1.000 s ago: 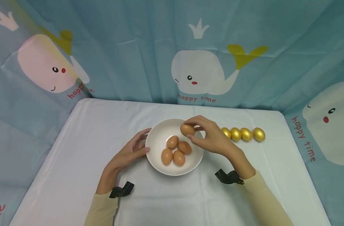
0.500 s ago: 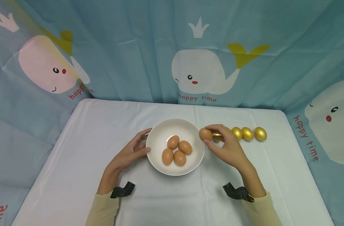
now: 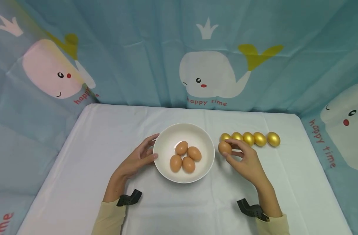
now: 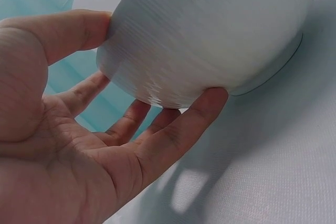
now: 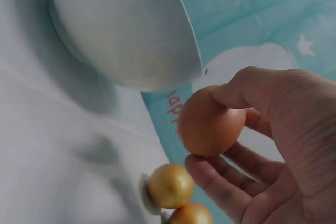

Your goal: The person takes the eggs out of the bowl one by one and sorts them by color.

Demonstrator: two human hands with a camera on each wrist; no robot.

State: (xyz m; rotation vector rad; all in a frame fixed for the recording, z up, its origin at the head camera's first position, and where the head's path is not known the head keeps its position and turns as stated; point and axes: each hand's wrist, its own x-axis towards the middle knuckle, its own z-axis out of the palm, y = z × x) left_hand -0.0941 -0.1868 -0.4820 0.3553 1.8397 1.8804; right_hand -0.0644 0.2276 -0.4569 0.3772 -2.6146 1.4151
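A white bowl (image 3: 206, 164) stands on the table with several brown eggs (image 3: 188, 164) lying in it. My left hand (image 3: 136, 160) holds the bowl's left side, thumb at the rim and fingertips against the outer wall, as the left wrist view shows. To the right of the bowl, my right hand (image 3: 244, 160) pinches another brown egg (image 5: 210, 121) between thumb and fingers. That egg is held above the table, apart from the bowl. Just behind the right hand lies a row of several golden eggs (image 3: 259, 139), two of them visible in the right wrist view.
A white cloth (image 3: 173, 209) covers the table. Behind it and along the sides hangs a blue curtain (image 3: 155, 65) printed with whales. Black straps sit on both wrists, near beige sleeves (image 3: 109, 218).
The right hand has carried the brown egg from above the bowl out to the right, then nearer to me, in front of the golden eggs. The left hand stays at the bowl.
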